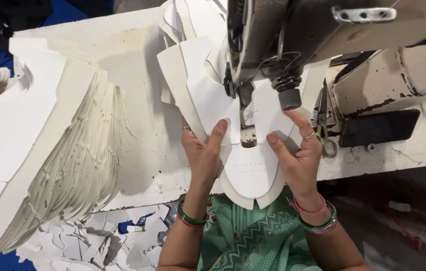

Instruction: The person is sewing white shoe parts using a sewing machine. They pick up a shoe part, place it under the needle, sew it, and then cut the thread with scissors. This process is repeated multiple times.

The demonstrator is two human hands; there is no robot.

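Both my hands lie flat on a white cut piece [245,173], a shaped upper of stiff white material, under the head of the sewing machine [293,35].

My left hand [204,153] lies on the left side of the piece, fingers together and stretched toward the needle area, thumb alongside, pressing down rather than pinching. There is a ring on one finger, and green and red bangles [189,219] at the wrist.

My right hand [298,155] lies on the right side, fingers spread, index finger pointing far and up toward the black round knob [289,98] of the machine. It also presses flat and clamps nothing. It wears a ring on one finger, and bangles with a pink thread at the wrist.

The piece sits between my hands, its far end under the presser foot [245,120] and its near end hanging over the table edge toward my lap. A row of small perforations runs across its middle. More white pieces lie fanned under and behind it, far left of the machine head.

To the left, on the white table [142,125], stands a tall leaning stack of the same white cut pieces [57,150]. Near left, below the table edge, lie white offcuts [102,241]. To the right of my right hand, a pair of scissors [326,128] lies beside the machine base, with a dark phone [379,128] just beyond it.
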